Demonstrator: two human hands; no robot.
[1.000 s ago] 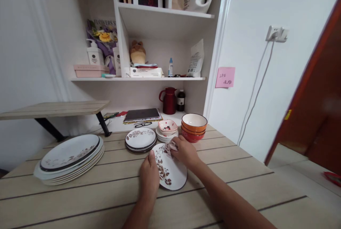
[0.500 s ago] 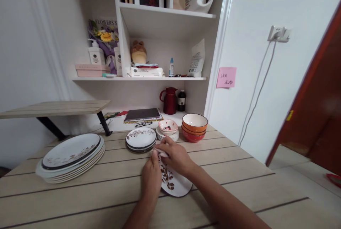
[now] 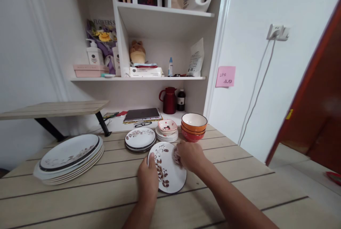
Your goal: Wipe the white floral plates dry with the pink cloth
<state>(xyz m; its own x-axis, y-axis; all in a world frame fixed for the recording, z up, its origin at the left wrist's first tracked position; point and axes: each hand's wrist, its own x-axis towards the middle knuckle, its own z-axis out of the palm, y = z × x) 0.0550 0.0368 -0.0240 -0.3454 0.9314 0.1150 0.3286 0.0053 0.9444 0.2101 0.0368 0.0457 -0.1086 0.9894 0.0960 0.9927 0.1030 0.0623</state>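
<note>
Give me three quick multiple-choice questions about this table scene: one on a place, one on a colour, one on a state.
1. Where is the stack of large plates?
A. far left of table
B. top shelf
C. floor

2. What colour is the top bowl outside?
A. blue
B. orange
C. green

3. What does the left hand do?
A. hangs free
B. grips a cup
C. holds the flowered plate

A: it sits at the table's left end.
B: orange wall, white inside.
C: its thumb lies on the rim, while the right hand presses a cloth on it.
</note>
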